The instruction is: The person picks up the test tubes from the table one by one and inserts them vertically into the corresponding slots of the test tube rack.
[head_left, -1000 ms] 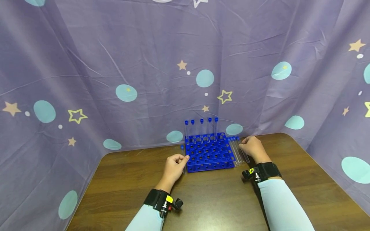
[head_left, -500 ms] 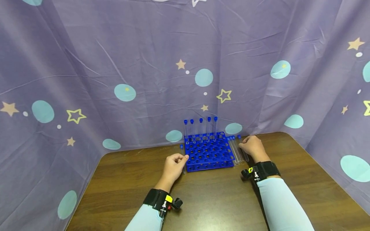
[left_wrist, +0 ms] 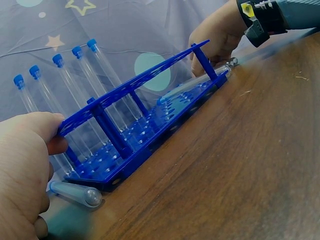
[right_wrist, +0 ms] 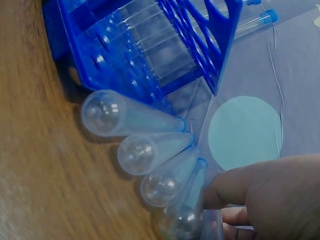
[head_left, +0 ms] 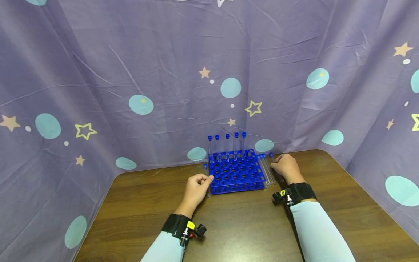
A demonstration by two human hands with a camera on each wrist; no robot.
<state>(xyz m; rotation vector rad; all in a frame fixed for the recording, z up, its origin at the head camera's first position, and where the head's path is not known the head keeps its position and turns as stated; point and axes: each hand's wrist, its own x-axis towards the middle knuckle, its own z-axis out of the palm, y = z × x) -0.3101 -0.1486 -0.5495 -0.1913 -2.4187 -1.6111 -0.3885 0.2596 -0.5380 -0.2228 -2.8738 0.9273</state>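
Hidden: right hand fingertips, over clear blue-capped tubes lying flat; its grip unclear.
Left hand: thumb and curled fingers pinch blue plastic tube rack edge.

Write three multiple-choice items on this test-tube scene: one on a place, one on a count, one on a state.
1. Where do the loose tubes by the right hand lie?
A. On the table, right of the blue rack
B. Inside the rack's front row
C. On the purple cloth

2. How many capped tubes stand upright in the rack?
A. Two
B. Five
C. Nine

3. What is the left hand doing?
A. Lying flat, away from everything
B. Holding a tube in the air
C. Touching the rack's left edge with thumb and finger

Answers:
1. A: the loose tubes lie side by side on the table beside the rack.
2. B: five upright tubes with blue caps stand in the back row.
3. C: the left wrist view shows the thumb at the rack's top plate.
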